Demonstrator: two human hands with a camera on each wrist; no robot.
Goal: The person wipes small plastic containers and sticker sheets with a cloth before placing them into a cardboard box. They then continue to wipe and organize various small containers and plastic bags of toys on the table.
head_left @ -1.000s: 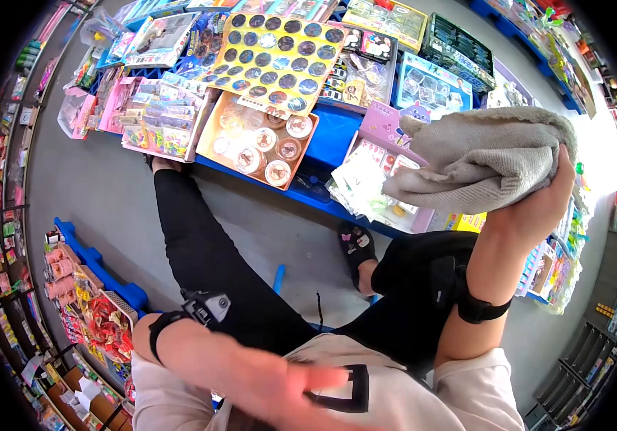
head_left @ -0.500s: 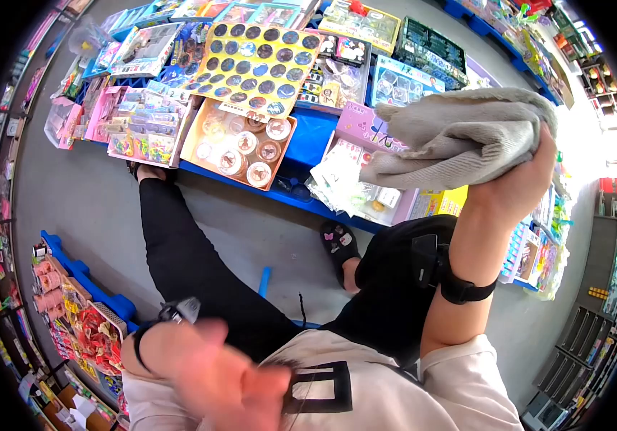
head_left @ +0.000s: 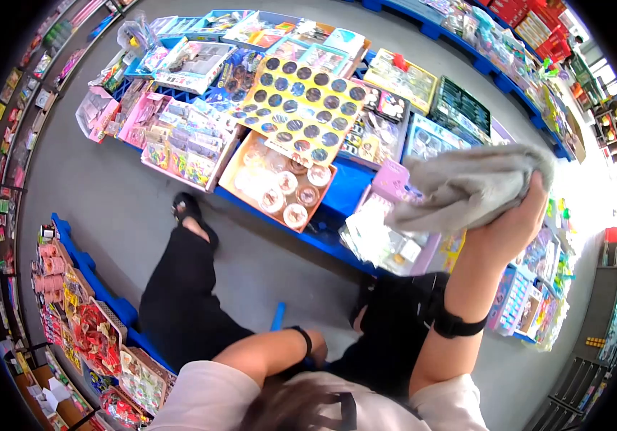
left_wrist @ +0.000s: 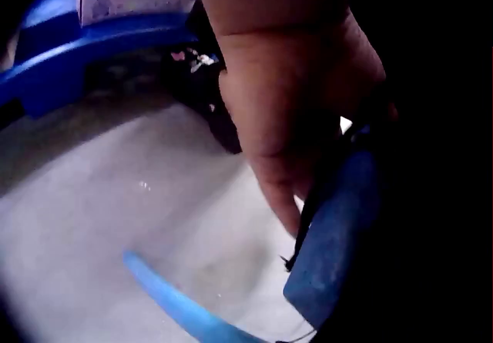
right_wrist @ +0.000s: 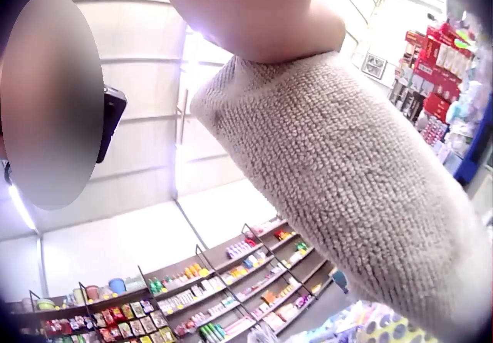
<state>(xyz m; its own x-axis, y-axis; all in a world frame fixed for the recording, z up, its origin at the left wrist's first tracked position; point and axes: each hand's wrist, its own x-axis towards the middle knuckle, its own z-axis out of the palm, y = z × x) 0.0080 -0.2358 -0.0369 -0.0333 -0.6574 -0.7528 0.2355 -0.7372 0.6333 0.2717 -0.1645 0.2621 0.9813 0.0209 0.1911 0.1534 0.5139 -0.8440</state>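
Observation:
A folded grey cloth (head_left: 477, 187) is held up by my right hand (head_left: 513, 226) over the right part of the display. The right wrist view shows its ribbed weave (right_wrist: 339, 174) close up, below part of the hand (right_wrist: 327, 35); the fingers are mostly hidden there. My left hand (head_left: 317, 348) is low between the black-trousered legs. In the left wrist view that hand (left_wrist: 285, 112) points downward beside a blue block-like thing (left_wrist: 339, 227), some fingers lost in shadow, so whether it grips the thing is unclear.
A low blue platform (head_left: 333, 248) bears boxed toys, a yellow card (head_left: 301, 108) of round pieces, and an orange box (head_left: 240, 183) of round tubs. Another blue-edged display (head_left: 93, 269) stands at left. Shelves line both sides; a blue bar (head_left: 278, 316) lies between the legs.
My left hand has gone from in front of the shirt down between the legs. The foot at left has drawn back from the platform. The head view has shifted; the cloth is still held.

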